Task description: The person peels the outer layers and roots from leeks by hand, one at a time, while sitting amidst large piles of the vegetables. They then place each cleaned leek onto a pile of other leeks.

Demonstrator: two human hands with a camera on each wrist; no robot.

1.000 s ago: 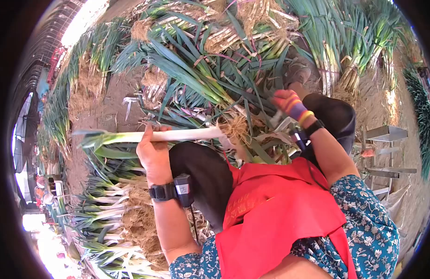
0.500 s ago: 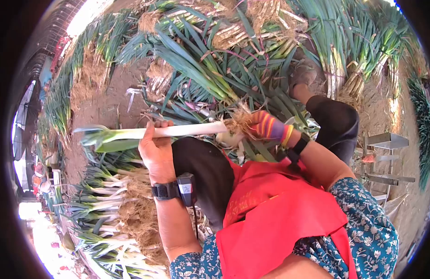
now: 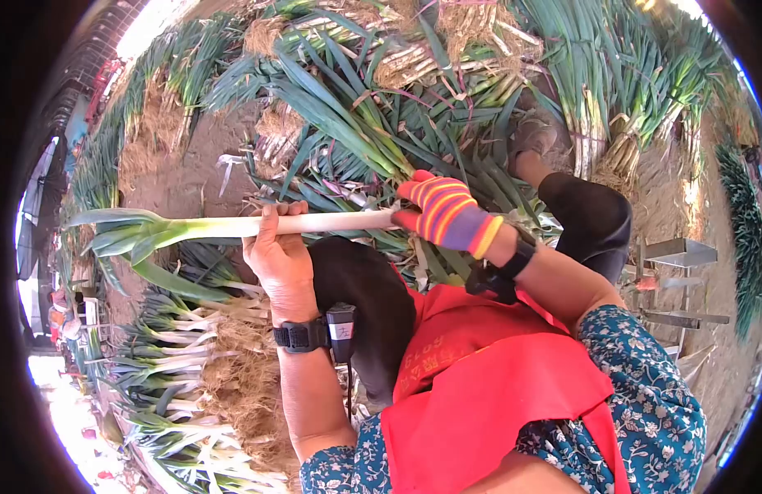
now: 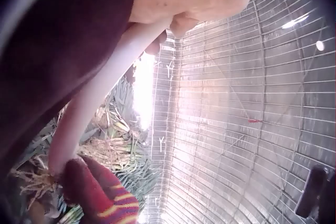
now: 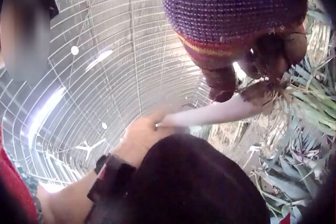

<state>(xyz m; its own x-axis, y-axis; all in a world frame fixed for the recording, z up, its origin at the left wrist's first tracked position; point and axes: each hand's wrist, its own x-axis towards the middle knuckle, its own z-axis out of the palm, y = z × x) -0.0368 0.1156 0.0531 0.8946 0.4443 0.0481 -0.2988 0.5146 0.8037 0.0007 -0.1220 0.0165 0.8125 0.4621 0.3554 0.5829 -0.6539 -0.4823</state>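
A leek lies nearly level across the person's left knee, its white stalk to the right and its green leaves to the left. The bare left hand grips the middle of the stalk, fingers over the far side. At the root end, the right hand, in a striped knitted glove, pinches the stalk with thumb and fingers. Some brown roots hang beside those gloved fingertips in the left wrist view. From the right wrist, the gloved fingers curl about the soil-stained end.
Beside the left leg lies a row of leeks with roots inward. Ahead is a loose heap of leeks, with tied bundles standing behind. A metal stand is at the right. The person wears a red apron.
The right hand came from the upper right to the roots, then onto the stalk's end. The leek has shifted left, its leaves now reaching farther out. The left hand keeps its hold.
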